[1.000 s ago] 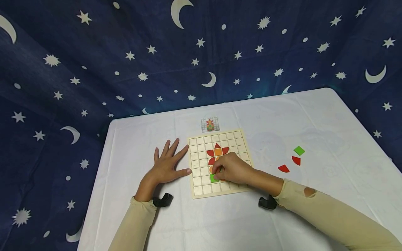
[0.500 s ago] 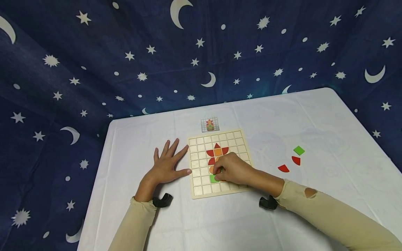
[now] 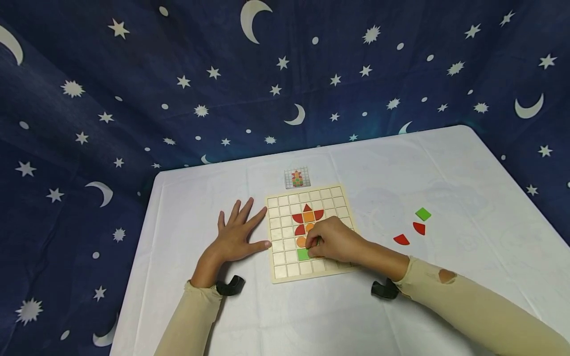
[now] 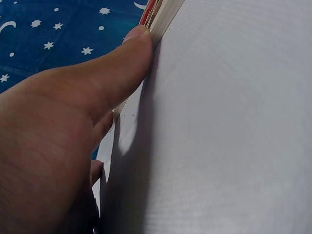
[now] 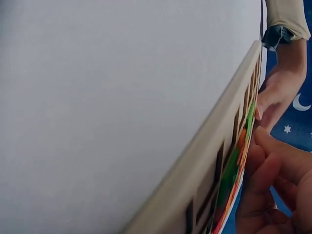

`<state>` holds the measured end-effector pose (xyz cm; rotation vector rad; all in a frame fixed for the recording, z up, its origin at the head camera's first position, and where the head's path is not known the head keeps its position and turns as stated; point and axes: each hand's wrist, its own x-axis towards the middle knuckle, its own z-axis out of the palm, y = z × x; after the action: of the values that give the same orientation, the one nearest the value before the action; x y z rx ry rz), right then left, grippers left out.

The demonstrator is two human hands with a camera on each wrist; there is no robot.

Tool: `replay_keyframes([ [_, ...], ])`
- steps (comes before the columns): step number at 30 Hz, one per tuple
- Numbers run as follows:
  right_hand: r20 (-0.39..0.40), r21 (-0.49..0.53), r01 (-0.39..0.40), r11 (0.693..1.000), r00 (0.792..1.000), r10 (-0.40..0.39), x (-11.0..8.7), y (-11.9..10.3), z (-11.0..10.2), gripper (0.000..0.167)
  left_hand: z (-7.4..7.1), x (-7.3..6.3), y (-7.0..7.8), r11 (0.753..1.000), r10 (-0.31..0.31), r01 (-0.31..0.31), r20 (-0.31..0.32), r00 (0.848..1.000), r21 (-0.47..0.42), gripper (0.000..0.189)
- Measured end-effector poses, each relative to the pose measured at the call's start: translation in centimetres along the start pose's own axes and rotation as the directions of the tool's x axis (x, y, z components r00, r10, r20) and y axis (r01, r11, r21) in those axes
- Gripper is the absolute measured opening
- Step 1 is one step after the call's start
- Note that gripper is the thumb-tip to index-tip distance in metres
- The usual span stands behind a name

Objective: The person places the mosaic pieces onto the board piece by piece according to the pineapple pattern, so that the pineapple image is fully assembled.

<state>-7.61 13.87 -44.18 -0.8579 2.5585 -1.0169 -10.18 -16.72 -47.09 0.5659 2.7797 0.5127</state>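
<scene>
My left hand (image 3: 233, 240) lies with fingers spread beside the pale gridded board (image 3: 280, 272). Its thumb touches the board's left edge, also seen in the left wrist view. Over the lower middle of the board, my right hand (image 3: 338, 241) has bent fingers, with thumb and index tips at the right edge of a green square tile (image 3: 303, 254). Whether a tile is between those tips is hidden. Above the hand show a red triangle (image 3: 307, 207), red quarter-circles (image 3: 300, 230), an orange square (image 3: 308, 216) and an orange circle (image 3: 301, 242).
A small pattern card (image 3: 297, 178) lies behind the board. To the right on the white tablecloth (image 3: 383, 183) lie a green square (image 3: 423, 214) and two red quarter-circles (image 3: 401, 240). A dark blue star-and-moon curtain (image 3: 249, 99) hangs behind the table.
My right fingertips have shifted slightly to the right, uncovering more of the green square and the orange circle. The left hand stays in place.
</scene>
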Motion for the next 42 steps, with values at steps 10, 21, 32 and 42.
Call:
replay_keyframes([
  [10, -0.041, 0.022, -0.039, 0.999, 0.998, 0.04, -2.2, 1.9, -4.5, 0.008, -0.1, -0.1, 0.2, 1.0, -0.001, 0.001, 0.001, 1.0, 0.001, 0.095],
  [21, -0.114, -0.113, -0.09, 0.99, 0.99, 0.077, -6.6, 5.6, -10.3, 0.019, -0.1, -0.1, 0.2, 1.0, 0.004, -0.004, -0.002, 1.0, -0.003, 0.094],
  [32, -0.16, -0.244, -0.225, 0.943, 0.969, 0.189, -10.8, 10.2, -14.5, 0.027, 0.0, 0.0, 0.1, 1.0, 0.011, -0.011, -0.017, 1.0, -0.001, 0.094],
  [42, -0.174, -0.299, -0.297, 0.907, 0.951, 0.255, -13.7, 14.5, -16.2, 0.034, 0.1, 0.1, 0.1, 1.0, -0.004, 0.004, -0.002, 1.0, 0.009, 0.095],
])
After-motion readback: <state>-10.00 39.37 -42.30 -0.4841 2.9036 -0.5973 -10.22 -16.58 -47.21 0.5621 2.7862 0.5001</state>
